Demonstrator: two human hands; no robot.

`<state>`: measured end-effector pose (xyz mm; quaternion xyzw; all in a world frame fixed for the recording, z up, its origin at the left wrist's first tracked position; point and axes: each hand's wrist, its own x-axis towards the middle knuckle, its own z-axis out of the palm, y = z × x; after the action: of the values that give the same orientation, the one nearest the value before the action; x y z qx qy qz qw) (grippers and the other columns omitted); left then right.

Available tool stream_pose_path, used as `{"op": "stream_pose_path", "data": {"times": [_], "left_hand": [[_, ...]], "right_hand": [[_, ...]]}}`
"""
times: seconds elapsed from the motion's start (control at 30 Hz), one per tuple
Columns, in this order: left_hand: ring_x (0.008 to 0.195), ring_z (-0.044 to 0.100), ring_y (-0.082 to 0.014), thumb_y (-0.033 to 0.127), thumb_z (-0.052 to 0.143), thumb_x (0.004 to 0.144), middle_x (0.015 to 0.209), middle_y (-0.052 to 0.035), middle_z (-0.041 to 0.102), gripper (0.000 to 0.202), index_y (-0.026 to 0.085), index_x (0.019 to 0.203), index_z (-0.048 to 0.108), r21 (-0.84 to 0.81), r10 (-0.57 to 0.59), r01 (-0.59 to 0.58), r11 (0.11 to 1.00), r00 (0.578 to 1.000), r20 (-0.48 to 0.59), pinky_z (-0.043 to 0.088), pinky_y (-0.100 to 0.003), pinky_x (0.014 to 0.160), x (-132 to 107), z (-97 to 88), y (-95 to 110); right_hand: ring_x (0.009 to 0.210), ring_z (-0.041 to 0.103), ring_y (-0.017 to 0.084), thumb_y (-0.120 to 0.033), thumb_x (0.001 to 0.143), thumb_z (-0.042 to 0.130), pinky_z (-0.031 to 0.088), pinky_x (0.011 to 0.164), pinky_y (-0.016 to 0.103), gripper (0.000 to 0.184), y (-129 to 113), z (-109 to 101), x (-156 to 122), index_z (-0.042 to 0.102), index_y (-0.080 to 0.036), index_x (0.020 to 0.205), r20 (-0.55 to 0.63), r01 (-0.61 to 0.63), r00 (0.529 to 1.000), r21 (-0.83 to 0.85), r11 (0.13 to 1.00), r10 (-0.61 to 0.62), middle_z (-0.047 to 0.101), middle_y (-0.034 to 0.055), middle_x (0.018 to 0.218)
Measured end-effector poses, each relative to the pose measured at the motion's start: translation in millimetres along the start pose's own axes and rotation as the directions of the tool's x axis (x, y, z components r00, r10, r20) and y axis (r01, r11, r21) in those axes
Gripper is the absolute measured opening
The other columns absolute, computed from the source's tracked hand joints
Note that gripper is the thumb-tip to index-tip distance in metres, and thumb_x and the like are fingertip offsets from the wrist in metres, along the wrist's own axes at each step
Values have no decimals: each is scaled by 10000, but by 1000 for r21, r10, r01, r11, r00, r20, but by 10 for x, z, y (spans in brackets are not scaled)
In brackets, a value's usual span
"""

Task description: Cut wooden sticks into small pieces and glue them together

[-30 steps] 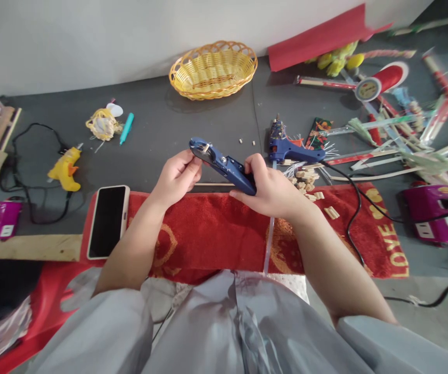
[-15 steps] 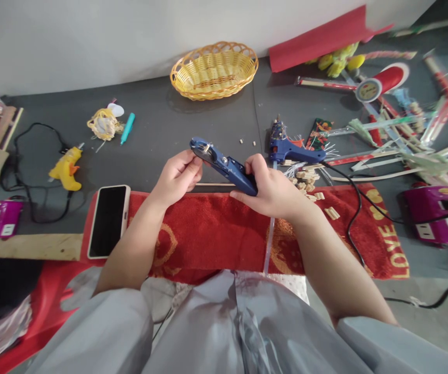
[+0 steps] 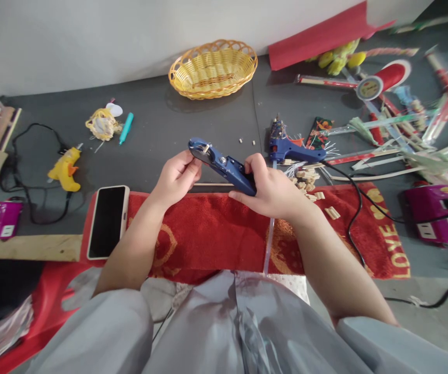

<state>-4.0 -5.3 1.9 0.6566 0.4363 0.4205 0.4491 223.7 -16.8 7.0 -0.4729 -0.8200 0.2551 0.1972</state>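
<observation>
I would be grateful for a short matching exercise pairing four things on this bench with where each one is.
Things
1. Blue metal hand tool
2. Oval yellow wicker basket
3. Rectangular black-screened phone
4. Slim turquoise stick

Places
A. At the left end of the red towel
B. Right of the pale yellow netted bundle
C. In the right hand
D. Near the pale wall

Pairs: 1-C; 2-D; 3-A; 4-B
</observation>
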Motion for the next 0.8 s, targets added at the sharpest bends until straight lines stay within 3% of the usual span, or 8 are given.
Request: {"op": "stream_pose_path", "data": {"times": [0.33,0.8], "left_hand": [[477,396,-69,489,506,903,550,36,428,328,198,750,520,108,22,-19,994,1000,-22,312,-199,430,-6,-21,2],[426,351,-42,466,530,898,528,53,401,338,188,711,488,11,-19,19,1000,1000,18,293,-179,395,-10,-13,22]], "right_hand": [[531,435,144,-491,767,601,348,524,270,426,12,8,1,285,-245,910,-14,24,1000,6,1000,-24,461,-31,694],[536,441,142,-492,768,597,357,531,270,432,9,1,9,264,-247,896,1,37,999,48,998,-37,455,-36,687]]}}
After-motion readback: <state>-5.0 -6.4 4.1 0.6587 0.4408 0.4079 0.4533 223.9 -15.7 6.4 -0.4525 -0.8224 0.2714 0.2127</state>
